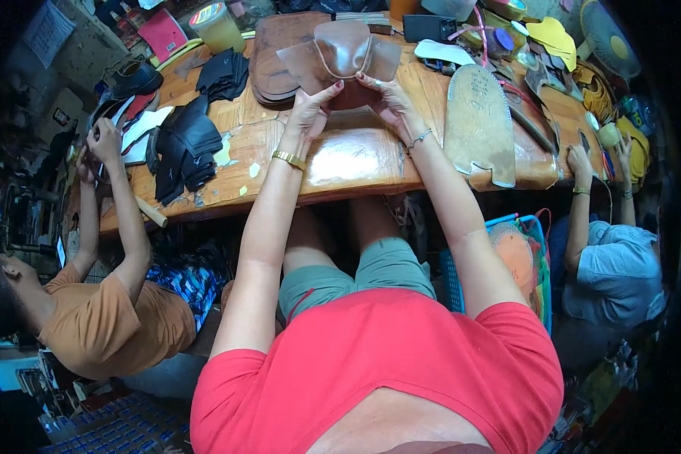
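Note:
Both my hands hold up a glossy brown leather piece point(343, 54) with a curved seam and a flap spreading to each side; it resembles a shoe upper. My left hand point(312, 112) grips its lower left edge, thumb in front and fingers mostly hidden behind. On the lower right edge, my right hand point(390, 101) pinches in the same way, its thumb close to the seam's bottom. The piece is above the wooden table point(265, 170), in front of stacked brown leather sheets point(274, 57).
Black leather pieces point(185, 147) lie to the left, beside a person in a brown shirt point(117, 325). On the right are a tan sole-shaped board point(478, 125), a hammer-like handle point(532, 129) and another person in blue point(617, 253). A blue basket point(450, 280) stands below the table edge.

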Demonstrator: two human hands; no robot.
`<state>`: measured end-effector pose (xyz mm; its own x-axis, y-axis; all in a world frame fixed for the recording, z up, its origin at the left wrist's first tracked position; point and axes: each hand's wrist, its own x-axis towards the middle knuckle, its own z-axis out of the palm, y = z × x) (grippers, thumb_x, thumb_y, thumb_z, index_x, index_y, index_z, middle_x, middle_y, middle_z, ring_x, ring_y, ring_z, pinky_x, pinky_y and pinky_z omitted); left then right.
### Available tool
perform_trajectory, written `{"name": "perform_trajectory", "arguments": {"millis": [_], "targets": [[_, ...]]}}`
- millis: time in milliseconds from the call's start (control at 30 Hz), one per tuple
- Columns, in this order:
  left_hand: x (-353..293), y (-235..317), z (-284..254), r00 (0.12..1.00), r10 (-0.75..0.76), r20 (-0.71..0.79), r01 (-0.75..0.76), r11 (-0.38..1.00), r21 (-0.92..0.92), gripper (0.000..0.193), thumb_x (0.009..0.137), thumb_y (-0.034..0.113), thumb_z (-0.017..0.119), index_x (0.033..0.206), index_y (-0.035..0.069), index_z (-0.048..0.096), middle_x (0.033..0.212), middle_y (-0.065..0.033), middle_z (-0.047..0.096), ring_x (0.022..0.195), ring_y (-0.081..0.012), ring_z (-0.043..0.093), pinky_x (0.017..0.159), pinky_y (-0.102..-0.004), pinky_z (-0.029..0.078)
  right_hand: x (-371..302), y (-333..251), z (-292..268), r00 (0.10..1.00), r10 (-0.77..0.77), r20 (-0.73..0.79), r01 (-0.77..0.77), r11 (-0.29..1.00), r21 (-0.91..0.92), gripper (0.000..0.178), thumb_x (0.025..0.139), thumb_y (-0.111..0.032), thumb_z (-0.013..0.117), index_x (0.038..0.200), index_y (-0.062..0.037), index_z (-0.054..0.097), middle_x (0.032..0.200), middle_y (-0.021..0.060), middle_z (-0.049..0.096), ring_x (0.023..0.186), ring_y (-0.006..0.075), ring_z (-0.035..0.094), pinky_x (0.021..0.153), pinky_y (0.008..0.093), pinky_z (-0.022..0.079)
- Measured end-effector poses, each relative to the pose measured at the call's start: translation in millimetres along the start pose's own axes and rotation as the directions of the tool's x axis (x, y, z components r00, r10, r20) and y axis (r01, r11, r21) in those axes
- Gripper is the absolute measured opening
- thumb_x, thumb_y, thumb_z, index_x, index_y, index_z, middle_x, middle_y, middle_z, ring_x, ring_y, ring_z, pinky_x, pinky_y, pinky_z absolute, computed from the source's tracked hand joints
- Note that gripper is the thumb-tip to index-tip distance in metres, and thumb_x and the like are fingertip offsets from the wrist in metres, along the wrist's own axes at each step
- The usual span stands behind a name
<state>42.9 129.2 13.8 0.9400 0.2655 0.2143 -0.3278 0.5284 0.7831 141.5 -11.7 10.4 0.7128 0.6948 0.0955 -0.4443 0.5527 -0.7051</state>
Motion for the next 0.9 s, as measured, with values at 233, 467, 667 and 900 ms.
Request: {"name": "perform_trajectory", "arguments": {"millis": [233,467,667,900], "targets": [[-4.3,4.1,3.9,0.997,-0.073,0.019,0.073,0.997,-0.011,0.048,0.077,0.0,0.069,0.121,0.001,0.05,0.119,-0.0098,0.058,0.11,-0.0213,0.056,0.098,-0.0346,0.042,4.0,3.3,-16.2,0.998,0.055,0.004,-0.055,0.998,0.023,0.021,0.077,-0.001,0.07,0.097,0.0004,0.065,0.093,0.0087,0.068,0.087,0.0176,0.065,0.082,0.0302,0.052],[-6.8,11.3,-2.9,1.0,-0.029,0.012,0.029,1.0,-0.006,0.045,0.074,-0.004,0.071,0.115,-0.001,0.054,0.116,-0.0104,0.059,0.11,-0.0225,0.056,0.099,-0.0366,0.041,1.1,-7.6,-15.0,0.998,0.01,0.07,-0.01,1.0,-0.002,0.028,0.077,-0.002,0.07,0.104,-0.0016,0.062,0.1,0.008,0.067,0.097,0.0176,0.062,0.09,0.0319,0.047],[-10.9,17.2,5.5,0.997,0.001,0.078,-0.003,1.0,0.028,0.053,0.072,-0.006,0.071,0.121,0.002,0.051,0.117,-0.0096,0.059,0.11,-0.0231,0.056,0.099,-0.0382,0.041,-3.5,-15.2,-14.0,0.992,-0.041,0.121,0.041,0.999,-0.001,0.037,0.076,0.0,0.07,0.111,-0.0012,0.058,0.105,0.0085,0.065,0.097,0.0187,0.062,0.091,0.0325,0.046],[-7.6,15.5,-9.3,0.996,-0.023,0.084,0.01,0.989,0.15,0.06,0.071,-0.007,0.071,0.125,0.0,0.045,0.117,-0.0114,0.058,0.106,-0.0244,0.058,0.094,-0.0379,0.046,-5.5,-18.1,-7.7,0.994,-0.048,0.099,0.048,0.999,0.004,0.04,0.074,0.006,0.067,0.112,-0.0026,0.056,0.108,0.0095,0.063,0.1,0.0207,0.061,0.092,0.0337,0.046]]}}
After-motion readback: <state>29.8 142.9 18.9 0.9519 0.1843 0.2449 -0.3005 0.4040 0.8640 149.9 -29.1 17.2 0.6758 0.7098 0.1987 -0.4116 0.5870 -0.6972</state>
